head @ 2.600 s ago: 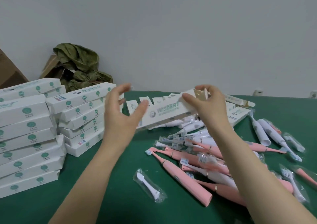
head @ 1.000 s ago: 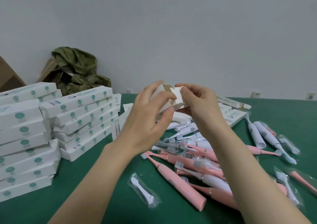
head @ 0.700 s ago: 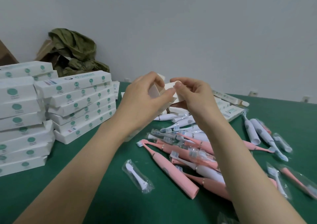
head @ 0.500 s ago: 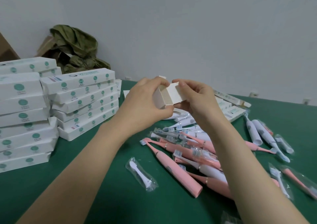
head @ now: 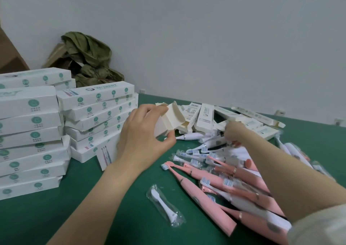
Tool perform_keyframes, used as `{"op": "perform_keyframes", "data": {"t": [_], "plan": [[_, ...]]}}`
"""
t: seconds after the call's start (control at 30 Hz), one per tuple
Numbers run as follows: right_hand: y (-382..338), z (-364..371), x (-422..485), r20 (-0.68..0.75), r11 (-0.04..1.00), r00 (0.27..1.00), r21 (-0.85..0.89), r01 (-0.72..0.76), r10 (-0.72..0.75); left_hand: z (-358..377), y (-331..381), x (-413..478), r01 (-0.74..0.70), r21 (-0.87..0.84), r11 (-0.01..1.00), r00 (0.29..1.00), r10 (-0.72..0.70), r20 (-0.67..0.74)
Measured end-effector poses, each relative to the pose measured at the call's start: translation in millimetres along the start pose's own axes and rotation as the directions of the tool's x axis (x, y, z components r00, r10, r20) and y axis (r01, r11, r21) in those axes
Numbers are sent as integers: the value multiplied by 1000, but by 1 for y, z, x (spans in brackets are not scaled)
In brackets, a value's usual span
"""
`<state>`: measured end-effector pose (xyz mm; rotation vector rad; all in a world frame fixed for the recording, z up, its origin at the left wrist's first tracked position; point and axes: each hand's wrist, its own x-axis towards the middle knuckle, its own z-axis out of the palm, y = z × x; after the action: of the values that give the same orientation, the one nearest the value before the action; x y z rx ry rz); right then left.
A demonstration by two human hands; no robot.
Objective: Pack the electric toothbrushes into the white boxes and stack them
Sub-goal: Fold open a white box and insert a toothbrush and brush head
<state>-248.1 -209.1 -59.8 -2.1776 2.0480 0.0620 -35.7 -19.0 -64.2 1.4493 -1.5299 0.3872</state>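
White box (head: 169, 122) in L hand (head: 142, 141), R hand (head: 235, 133) among toothbrushes (head: 187, 184)

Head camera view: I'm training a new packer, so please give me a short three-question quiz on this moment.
1. True or false: the left hand holds a white box whose end flaps are open.
2. Where do the stacks of closed boxes stand? A) on the person's left B) on the person's right C) on the floor
3. Fill in: the long toothbrush lying nearest the wrapped brush head is ____ in colour.

Key: 1 true; 2 A; 3 pink.
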Motion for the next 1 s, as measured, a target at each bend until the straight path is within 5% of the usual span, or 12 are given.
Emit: {"op": "perform_keyframes", "data": {"t": [0.1, 0.23, 0.43, 0.63, 0.77, 0.83, 0.9, 1.0], "plan": [[5, 20, 9, 4, 965, 993, -234, 114, -116, -1, -3, 0, -3, 29, 1000, 1000, 3, 13], [18, 21, 16, -141, 951, 958, -221, 216, -250, -1, -4, 2, 5, 44, 999, 1000, -6, 14], [25, 26, 18, -84, 926, 922, -47, 375, -377, -2, -6, 1, 14, 49, 999, 1000, -14, 0], [18, 22, 13, -2, 853, 898, -315, 417, -440, -1, -4, -2, -14, 69, 998, 998, 11, 55], [29, -18, -12, -114, 881, 879, 48, 470, -463, -1, -1, -2, -19, 60, 998, 999, 17, 27], [34, -40, -34, -276, 778, 862, 374, 505, -426, 0, -1, -2, -8, 59, 998, 1000, 8, 10], [34, -53, -54, -402, 481, 853, 706, 520, -332, 0, -2, -2, 27, 76, 997, 1000, -28, 14], [23, -60, -81, -518, 145, 832, 824, 547, -198, 0, -4, -1, 86, 99, 991, 994, -92, 55]]}}
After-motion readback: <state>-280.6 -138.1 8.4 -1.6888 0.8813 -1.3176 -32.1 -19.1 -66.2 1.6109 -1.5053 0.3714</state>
